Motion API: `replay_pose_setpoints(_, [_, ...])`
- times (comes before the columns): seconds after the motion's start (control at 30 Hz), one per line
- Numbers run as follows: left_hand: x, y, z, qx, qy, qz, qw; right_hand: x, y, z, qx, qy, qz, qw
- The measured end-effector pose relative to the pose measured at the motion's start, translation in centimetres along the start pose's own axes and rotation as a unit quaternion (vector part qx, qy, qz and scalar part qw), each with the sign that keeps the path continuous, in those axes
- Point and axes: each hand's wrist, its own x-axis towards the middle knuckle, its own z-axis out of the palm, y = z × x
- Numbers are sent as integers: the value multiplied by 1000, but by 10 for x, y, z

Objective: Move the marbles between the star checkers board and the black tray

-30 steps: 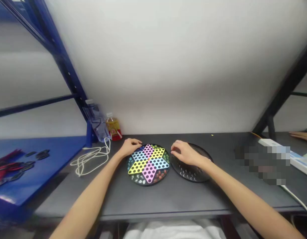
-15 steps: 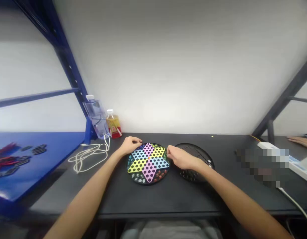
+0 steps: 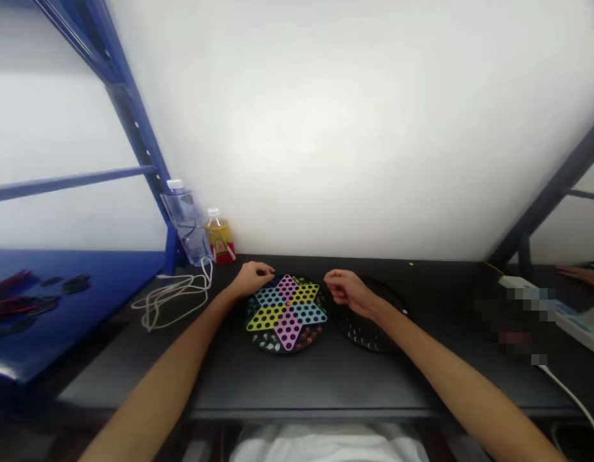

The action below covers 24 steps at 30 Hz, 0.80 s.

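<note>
A round Chinese checkers board (image 3: 288,327) lies on the dark table, its star in pink, yellow and blue with dark holes. Coloured pieces sit in the pockets between the points, whitish ones (image 3: 270,345) and reddish ones (image 3: 310,335) at the near side. My left hand (image 3: 251,280) rests at the board's far left rim, fingers closed round the edge. Just right of the board, my right hand (image 3: 350,292) hovers over a black round lid (image 3: 374,337) with its fingers curled together. Whatever those fingers may hold is too small or hidden to make out.
A white cable (image 3: 174,298) lies coiled at left, near a clear bottle (image 3: 188,224) and a yellow-red bottle (image 3: 220,240). Red and black tools lie on a blue table (image 3: 108,282). At right are a white power strip (image 3: 578,324) and another person's hand (image 3: 578,274).
My right hand has lifted off the board's right edge and turned, showing its curled fingers. The left hand stays at the rim.
</note>
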Motion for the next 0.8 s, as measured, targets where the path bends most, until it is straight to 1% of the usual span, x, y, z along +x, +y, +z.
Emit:
replay_pose_setpoints(0.07, [0, 1, 0, 1, 2, -1, 1000, -1, 3, 0, -123, 22, -36, 991])
replay_pose_setpoints(0.1, [0, 1, 0, 0, 1, -2, 1000, -2, 3, -1, -192, 26, -61, 979])
replay_pose_setpoints(0.17, [0, 1, 0, -1, -1, -3, 1000, -6, 2, -1, -325, 19, -110, 939])
replay_pose_setpoints(0.27, [0, 0, 0, 1, 0, 4, 1000, -12, -2, 2, -485, 12, -157, 860])
replay_pose_setpoints(0.33, [0, 0, 1, 4, 0, 9, 1000, -15, -3, 7, -559, 19, -160, 813])
replay_pose_setpoints(0.37, [0, -1, 1, 4, -1, 10, 1000, -16, -2, 10, -586, 19, -151, 796])
replay_pose_setpoints(0.43, [0, -1, 1, 4, 2, 8, 1000, -18, -1, 15, -620, 13, -129, 774])
replay_pose_setpoints(0.47, [0, -1, 1, 3, 3, 9, 1000, -18, -1, 16, -628, 11, -120, 768])
replay_pose_setpoints(0.5, [0, -1, 1, 2, 4, 9, 1000, -19, -1, 17, -629, 10, -115, 769])
replay_pose_setpoints(0.53, [0, -1, 1, 1, 4, 11, 1000, -19, -1, 18, -620, 14, -112, 776])
replay_pose_setpoints(0.57, [0, -1, 1, 1, 3, 14, 1000, -18, -2, 17, -598, 23, -113, 793])
replay_pose_setpoints(0.6, [0, -1, 1, 1, 1, 15, 1000, -18, -3, 16, -559, 35, -111, 821])
replay_pose_setpoints(0.63, [0, -1, 1, 2, -1, 16, 1000, -17, -4, 14, -499, 50, -104, 859])
replay_pose_setpoints(0.67, [0, -1, 1, 3, -1, 16, 1000, -15, -6, 12, -419, 60, -86, 902])
replay_pose_setpoints(0.7, [0, 0, 1, 4, -1, 15, 1000, -14, -7, 10, -321, 59, -59, 943])
replay_pose_setpoints(0.73, [0, 0, 1, 3, 0, 15, 1000, -12, -7, 7, -218, 46, -28, 975])
replay_pose_setpoints(0.77, [0, 0, 1, 2, 1, 14, 1000, -9, -7, 4, -121, 26, 1, 992])
replay_pose_setpoints(0.8, [0, 0, 1, 1, 1, 13, 1000, -7, -6, 2, -42, 8, 22, 999])
